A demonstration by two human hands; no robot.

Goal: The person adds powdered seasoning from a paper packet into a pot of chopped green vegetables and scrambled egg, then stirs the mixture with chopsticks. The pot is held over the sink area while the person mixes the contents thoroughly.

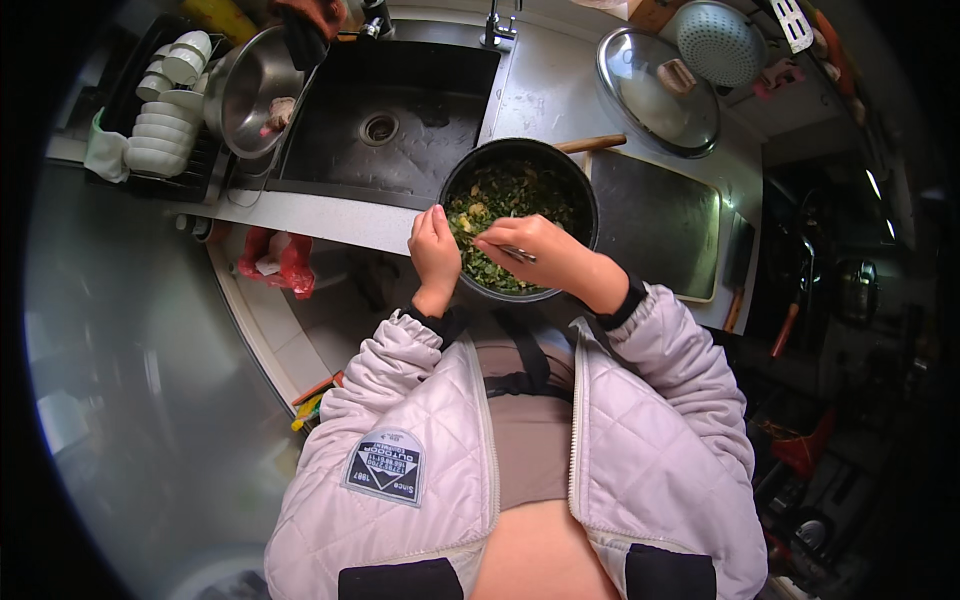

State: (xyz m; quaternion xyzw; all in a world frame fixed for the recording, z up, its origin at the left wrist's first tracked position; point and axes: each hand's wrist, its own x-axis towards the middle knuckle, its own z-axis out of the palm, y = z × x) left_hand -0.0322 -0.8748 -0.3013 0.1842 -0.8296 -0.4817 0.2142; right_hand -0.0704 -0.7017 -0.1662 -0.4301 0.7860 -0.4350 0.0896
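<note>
A dark round pot [595, 214] stands before me near the counter's front edge. It holds a chopped green mixture [517, 176] with yellowish bits, perhaps egg. My right hand [544, 251] is over the pot, its fingers closed around a thin metal utensil [519, 255]; the working end is hidden. My left hand [436, 251] is at the pot's left rim with its fingers curled together and pointing away from me. Whether something lies inside its grasp cannot be seen. A wooden handle [596, 143] sticks out past the pot's far right rim.
Left of the pot lies a dark sink [360, 169], with a steel bowl [251, 97] and racked white bowls [161, 135] beyond. A framed board [652, 225], a knife [736, 277] and a glass lid [656, 90] are on the right. A red bag [277, 259] hangs below the counter.
</note>
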